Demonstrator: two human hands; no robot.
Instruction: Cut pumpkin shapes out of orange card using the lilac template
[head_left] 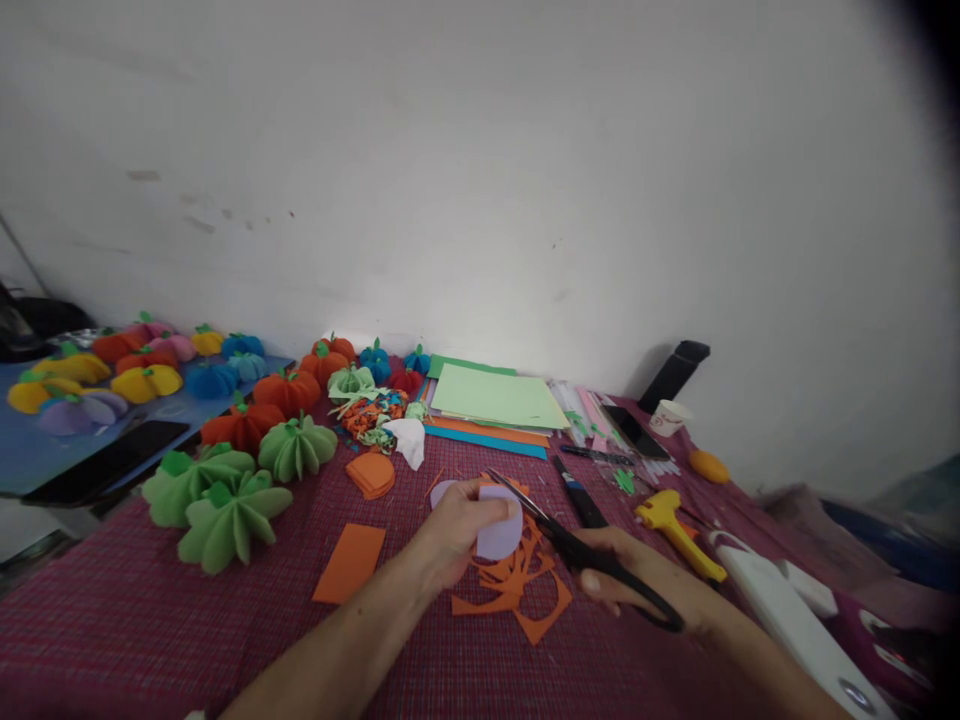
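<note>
My left hand (pixel 455 530) pinches a lavender paper piece (pixel 498 537) with a rounded edge, thumb on top. In my right hand (pixel 622 570) is a pair of black-handled scissors (pixel 570 548), its blades lying along the upper right side of the lavender piece. Whether the blades touch the paper I cannot tell. Beneath both hands lies a heap of orange paper offcuts (pixel 517 590). Another lavender piece (pixel 444 491) shows partly behind my left hand. To its left are a stack of rounded orange pieces (pixel 371 474) and an orange rectangle (pixel 350 563).
Green paper pumpkins (pixel 232 520) and orange ones (pixel 287 392) stand at left. Coloured sheets (pixel 495 395) lie stacked by the wall. A box cutter (pixel 579 492), a yellow glue gun (pixel 679 535), a phone (pixel 637 432) and a paper cup (pixel 669 417) are at right.
</note>
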